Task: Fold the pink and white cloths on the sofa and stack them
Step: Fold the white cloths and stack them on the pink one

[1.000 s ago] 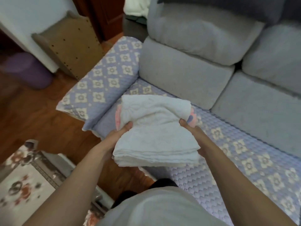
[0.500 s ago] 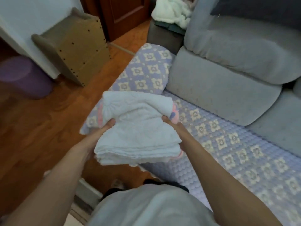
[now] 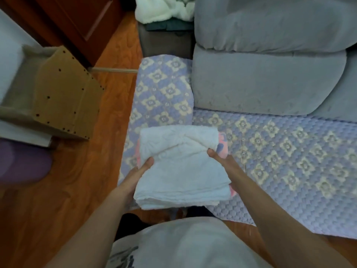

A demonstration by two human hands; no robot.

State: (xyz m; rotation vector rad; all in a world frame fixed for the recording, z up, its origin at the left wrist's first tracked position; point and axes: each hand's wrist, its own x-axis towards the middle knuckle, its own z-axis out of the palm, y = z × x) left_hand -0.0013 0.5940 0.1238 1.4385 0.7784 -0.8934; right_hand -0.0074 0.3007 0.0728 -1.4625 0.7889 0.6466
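Observation:
A folded white cloth lies on top of a folded pink cloth, whose edges peek out at the left, right and lower right. I hold the stack in the air over the front left corner of the sofa seat. My left hand grips the stack's left side, thumb on top. At the right side my right hand grips it the same way. The fingers of both hands are hidden under the cloths.
The sofa's armrest with its purple flowered cover is just beyond the stack. Grey back cushions rise at the right. A cardboard box and a purple object stand on the wooden floor at left. A dark stool with white fabric is behind the armrest.
The view has swung left across the sofa. The stack stays held in both hands, now nearer the armrest end of the seat.

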